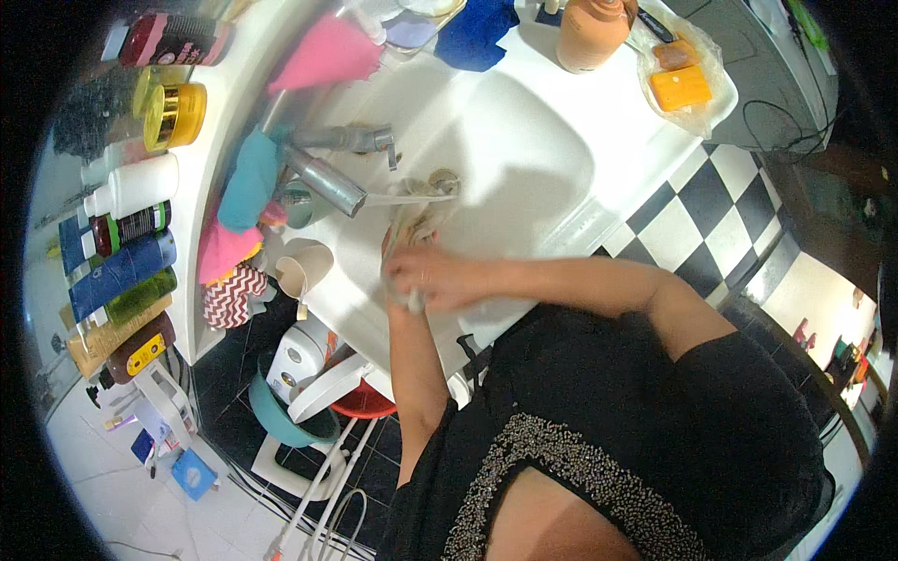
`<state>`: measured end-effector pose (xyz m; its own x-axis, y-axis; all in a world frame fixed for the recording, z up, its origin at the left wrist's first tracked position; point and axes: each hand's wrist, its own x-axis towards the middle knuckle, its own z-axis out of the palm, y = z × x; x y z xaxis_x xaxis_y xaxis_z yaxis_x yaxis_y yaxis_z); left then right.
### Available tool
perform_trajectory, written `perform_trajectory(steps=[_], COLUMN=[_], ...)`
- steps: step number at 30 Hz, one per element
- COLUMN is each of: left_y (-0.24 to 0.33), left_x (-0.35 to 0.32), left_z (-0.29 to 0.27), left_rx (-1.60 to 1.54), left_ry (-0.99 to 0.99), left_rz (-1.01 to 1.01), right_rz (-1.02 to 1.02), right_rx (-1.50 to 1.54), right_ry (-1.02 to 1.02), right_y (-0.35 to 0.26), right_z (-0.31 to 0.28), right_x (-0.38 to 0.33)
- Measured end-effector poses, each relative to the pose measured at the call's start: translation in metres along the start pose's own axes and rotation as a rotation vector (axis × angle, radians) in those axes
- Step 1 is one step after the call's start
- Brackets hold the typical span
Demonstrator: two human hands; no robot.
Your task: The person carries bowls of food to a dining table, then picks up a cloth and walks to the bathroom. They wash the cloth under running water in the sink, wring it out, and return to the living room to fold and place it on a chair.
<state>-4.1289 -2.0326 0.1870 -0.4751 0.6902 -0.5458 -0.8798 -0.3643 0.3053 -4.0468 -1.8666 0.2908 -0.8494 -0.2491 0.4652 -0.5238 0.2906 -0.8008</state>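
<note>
Both hands are together over the white sink point(552, 140), close under the tap point(327, 182), from which water runs. A pale, wet, cloth-like bundle point(412, 222) shows at the far side of the hands, beside the drain. My left hand point(393, 245) is closed around it and partly covered by my right hand. Coming across from the right, my right hand point(432, 280) is curled over the left one and smeared by motion. A whitish bit of the same bundle pokes out below its fingers. The bundle's exact kind cannot be made out.
A beige mug point(305, 267) stands left of the sink, near coloured cloths point(249, 182). Bottles and jars point(176, 116) line the left shelf. An orange-brown pot point(593, 35) and orange soap bars point(681, 88) sit at the far right. Below are a teal basin point(292, 432) and red bucket point(367, 402).
</note>
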Motion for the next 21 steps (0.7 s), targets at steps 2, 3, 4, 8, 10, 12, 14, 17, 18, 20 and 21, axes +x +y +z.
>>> perform_trajectory(steps=[2,3,4,8,10,12,14,17,18,20,21], left_y=[-0.012,-0.021,-0.028,-0.047,-0.045,-0.030,-0.023,-0.049,-0.060,-0.065,-0.060], left_x=[-0.002,-0.003,0.004,0.019,0.018,0.025,0.017,0.022,0.024,0.022,0.024], left_z=[0.015,0.028,0.048,0.100,0.099,0.079,0.067,0.084,0.092,0.097,0.092], left_rx=[-0.131,-0.179,-0.203,-0.296,-0.272,-0.152,-0.104,-0.088,-0.046,0.024,-0.001], left_ry=[0.071,0.148,0.207,0.416,0.389,0.205,0.114,0.264,0.348,0.424,0.341], left_rz=[0.057,0.103,0.121,0.188,0.181,0.100,0.083,0.154,0.175,0.191,0.165], right_rz=[0.203,0.370,0.554,0.757,0.784,0.417,0.355,0.750,0.826,0.956,0.814], right_rx=[0.115,0.128,0.122,-0.013,0.168,-0.058,-0.135,-0.069,-0.031,0.045,0.001], right_ry=[-0.045,-0.045,-0.021,0.318,0.398,0.538,0.508,0.286,0.299,0.299,0.247], right_y=[-0.005,-0.006,0.000,0.057,0.059,0.021,0.012,0.045,0.051,0.055,0.054], right_z=[0.014,0.016,0.012,-0.032,-0.024,-0.001,0.007,0.005,-0.004,-0.028,-0.025], right_x=[-0.002,-0.001,0.001,0.015,0.015,0.005,0.003,0.003,0.006,0.017,0.013])
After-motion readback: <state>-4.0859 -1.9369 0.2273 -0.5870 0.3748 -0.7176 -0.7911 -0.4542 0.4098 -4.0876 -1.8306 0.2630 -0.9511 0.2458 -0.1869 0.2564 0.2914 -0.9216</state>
